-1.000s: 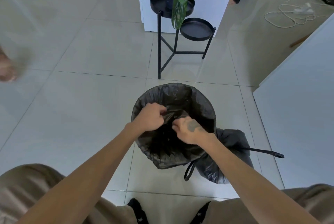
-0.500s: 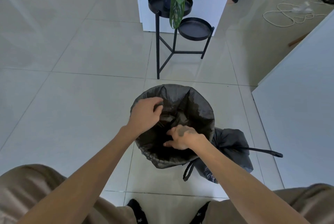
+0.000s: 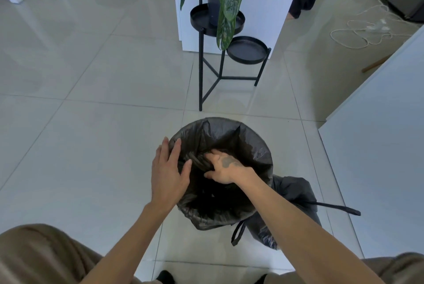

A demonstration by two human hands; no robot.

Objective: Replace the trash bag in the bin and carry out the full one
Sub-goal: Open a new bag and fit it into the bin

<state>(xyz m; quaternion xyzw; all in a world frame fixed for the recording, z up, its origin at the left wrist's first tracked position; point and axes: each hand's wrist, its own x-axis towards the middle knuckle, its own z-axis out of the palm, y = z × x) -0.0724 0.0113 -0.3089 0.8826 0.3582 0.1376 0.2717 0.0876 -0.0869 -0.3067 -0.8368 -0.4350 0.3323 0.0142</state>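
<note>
light: bright, soft daylight | glare: floor tiles [image 3: 96, 72] | edges: wide-angle bending | blur: slight, corners

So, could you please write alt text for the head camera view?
Seen from above, a person's right hand presses a fresh black liner down inside a round bin while the open left hand rests at its rim. A full tied black bag sits beside it; a plant stand stands beyond.

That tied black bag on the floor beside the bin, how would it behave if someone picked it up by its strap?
The full bag would probably sag and swing: its film looks thin and crinkled, slumped against the bin. It bulges, so it likely has some weight, though the contents are hidden. The drawstring lies loose across the tiles, so it should be easy to hook but may pull tight on the fingers.
</note>
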